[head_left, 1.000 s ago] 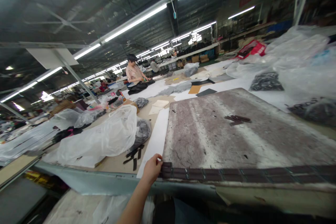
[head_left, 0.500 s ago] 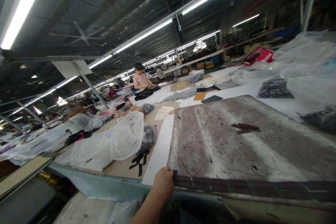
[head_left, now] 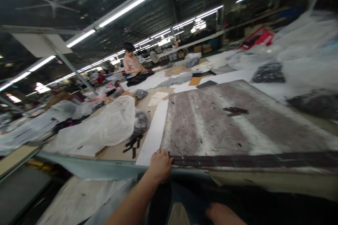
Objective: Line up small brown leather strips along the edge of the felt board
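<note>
Edgewise: hand on the strip row

Dark strips [head_left: 237, 161] line the grey board's [head_left: 211, 123] near edge. Left hand [head_left: 160, 165] curls over their left end. Right hand [head_left: 221, 215] low, blurred; grip unclear. Plastic bag [head_left: 105, 126], white sheet [head_left: 154, 133] left.

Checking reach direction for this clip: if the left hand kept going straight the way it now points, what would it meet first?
The left hand rests at the near left corner of the worn grey board, fingers pointing away across it. Going straight on, it would likely first slide over the row of dark strips at its fingertips; depth is unclear.
</note>
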Demonstrator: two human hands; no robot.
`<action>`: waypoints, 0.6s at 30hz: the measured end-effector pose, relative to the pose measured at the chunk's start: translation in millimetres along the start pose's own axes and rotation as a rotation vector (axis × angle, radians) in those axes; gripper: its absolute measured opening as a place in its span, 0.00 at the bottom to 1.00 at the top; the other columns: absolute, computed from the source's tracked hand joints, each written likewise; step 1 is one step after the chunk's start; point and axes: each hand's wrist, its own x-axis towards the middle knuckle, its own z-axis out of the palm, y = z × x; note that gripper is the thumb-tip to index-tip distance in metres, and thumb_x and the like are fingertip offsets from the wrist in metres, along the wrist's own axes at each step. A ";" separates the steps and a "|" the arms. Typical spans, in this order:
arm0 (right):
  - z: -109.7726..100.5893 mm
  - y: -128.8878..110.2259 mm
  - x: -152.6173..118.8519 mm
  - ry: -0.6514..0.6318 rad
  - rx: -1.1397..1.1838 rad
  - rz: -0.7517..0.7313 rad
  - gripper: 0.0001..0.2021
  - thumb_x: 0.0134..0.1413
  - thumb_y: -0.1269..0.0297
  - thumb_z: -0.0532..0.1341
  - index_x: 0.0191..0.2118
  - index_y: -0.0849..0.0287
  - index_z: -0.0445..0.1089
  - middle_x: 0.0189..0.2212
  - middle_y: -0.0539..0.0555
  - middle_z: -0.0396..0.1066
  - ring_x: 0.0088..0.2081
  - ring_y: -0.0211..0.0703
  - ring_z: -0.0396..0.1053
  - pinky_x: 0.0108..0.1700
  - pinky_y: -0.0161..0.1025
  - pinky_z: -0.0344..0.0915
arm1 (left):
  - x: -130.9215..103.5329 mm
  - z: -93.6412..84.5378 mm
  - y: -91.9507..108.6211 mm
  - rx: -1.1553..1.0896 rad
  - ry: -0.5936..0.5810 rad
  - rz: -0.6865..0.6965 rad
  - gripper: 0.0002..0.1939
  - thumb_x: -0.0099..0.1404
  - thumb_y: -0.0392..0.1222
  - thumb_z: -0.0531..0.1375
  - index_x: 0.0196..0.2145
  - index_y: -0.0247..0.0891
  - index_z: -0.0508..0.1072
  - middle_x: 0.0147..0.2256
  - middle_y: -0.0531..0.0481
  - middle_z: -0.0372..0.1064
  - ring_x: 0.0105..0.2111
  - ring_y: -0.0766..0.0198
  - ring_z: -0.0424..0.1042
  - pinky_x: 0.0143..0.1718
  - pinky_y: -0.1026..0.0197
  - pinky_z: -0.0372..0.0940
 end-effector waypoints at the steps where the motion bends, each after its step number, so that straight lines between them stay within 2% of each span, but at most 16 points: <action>1: -3.6 -3.1 -3.6 0.036 0.002 0.002 0.16 0.41 0.74 0.54 0.35 0.60 0.76 0.37 0.62 0.73 0.41 0.53 0.71 0.40 0.40 0.64 | 1.7 -1.1 0.0 0.019 -0.013 0.012 0.19 0.68 0.48 0.45 0.40 0.35 0.71 0.40 0.41 0.67 0.41 0.53 0.66 0.43 0.52 0.61; 4: -9.8 -7.0 -10.1 0.089 -0.018 -0.019 0.14 0.44 0.73 0.54 0.33 0.60 0.76 0.31 0.59 0.73 0.36 0.48 0.71 0.38 0.36 0.63 | 7.8 -2.4 -0.5 0.054 -0.036 0.054 0.21 0.68 0.49 0.44 0.41 0.34 0.72 0.40 0.39 0.68 0.41 0.51 0.67 0.42 0.50 0.61; 7: -9.4 -4.9 -14.0 0.128 -0.072 -0.041 0.14 0.46 0.74 0.53 0.34 0.62 0.75 0.31 0.59 0.73 0.35 0.47 0.71 0.37 0.36 0.63 | 9.7 -2.4 -2.0 0.053 -0.032 0.084 0.21 0.67 0.49 0.45 0.42 0.36 0.73 0.41 0.39 0.68 0.42 0.51 0.66 0.44 0.51 0.61; 11: -2.4 1.8 -12.6 0.161 -0.119 -0.062 0.14 0.46 0.76 0.53 0.33 0.62 0.75 0.30 0.59 0.73 0.33 0.45 0.71 0.35 0.35 0.62 | 10.4 -2.1 -14.3 -0.051 -0.036 0.027 0.21 0.67 0.48 0.45 0.44 0.39 0.73 0.42 0.42 0.68 0.42 0.56 0.68 0.46 0.55 0.61; 13: 0.4 5.4 -7.7 0.182 -0.113 -0.090 0.13 0.48 0.76 0.53 0.32 0.62 0.75 0.27 0.57 0.72 0.31 0.43 0.70 0.33 0.34 0.62 | 13.4 -2.8 -21.5 -0.132 -0.045 -0.006 0.20 0.67 0.48 0.46 0.41 0.41 0.75 0.41 0.44 0.69 0.41 0.58 0.69 0.46 0.57 0.61; 15: -0.4 7.8 -3.3 0.196 -0.100 -0.115 0.11 0.49 0.75 0.54 0.30 0.62 0.74 0.26 0.56 0.71 0.28 0.41 0.69 0.30 0.33 0.61 | 17.3 -5.2 -22.6 -0.210 0.052 -0.035 0.19 0.66 0.48 0.48 0.38 0.40 0.76 0.41 0.45 0.71 0.41 0.58 0.70 0.48 0.57 0.61; 18: -14.2 6.2 -9.1 0.228 -0.032 -0.181 0.09 0.52 0.72 0.55 0.31 0.60 0.74 0.26 0.53 0.71 0.28 0.38 0.68 0.30 0.31 0.60 | 21.0 -12.3 -7.2 -0.441 0.381 -0.067 0.18 0.63 0.51 0.51 0.37 0.40 0.76 0.42 0.46 0.71 0.43 0.57 0.70 0.49 0.57 0.61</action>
